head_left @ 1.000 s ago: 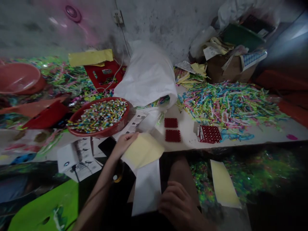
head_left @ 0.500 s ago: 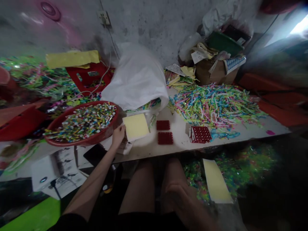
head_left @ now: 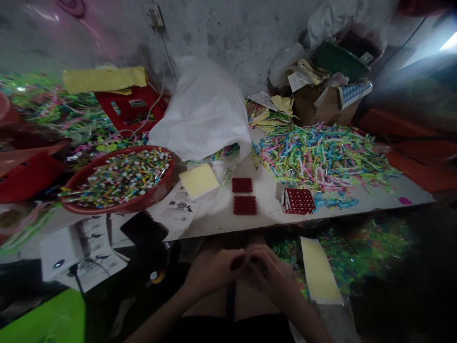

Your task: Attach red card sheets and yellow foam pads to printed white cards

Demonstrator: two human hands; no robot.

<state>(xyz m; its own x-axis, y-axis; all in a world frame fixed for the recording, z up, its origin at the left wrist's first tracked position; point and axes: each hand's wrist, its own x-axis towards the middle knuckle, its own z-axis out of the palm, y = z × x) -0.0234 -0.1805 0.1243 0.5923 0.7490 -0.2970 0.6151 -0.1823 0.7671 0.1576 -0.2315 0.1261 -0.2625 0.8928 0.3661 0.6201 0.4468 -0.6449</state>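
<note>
While both hands meet low at 6 o'clock, the left hand (head_left: 214, 272) and right hand (head_left: 271, 275) curl together; what they pinch, I cannot tell. Yellow sheet (head_left: 199, 180) lies flat at 12 o'clock on the table (head_left: 271, 214), put down, beside two red grids (head_left: 243, 195).

Grey stained concrete wall (head_left: 243, 33) at far side, wall socket (head_left: 154, 15) with a cable hanging down. Long white worktable (head_left: 271, 214) runs left to right, cluttered. Red stool (head_left: 132, 107) far left. Cardboard box (head_left: 323, 105) far right by wall. Dim room, bright light (head_left: 450, 42) from right. Dark floor near.
</note>
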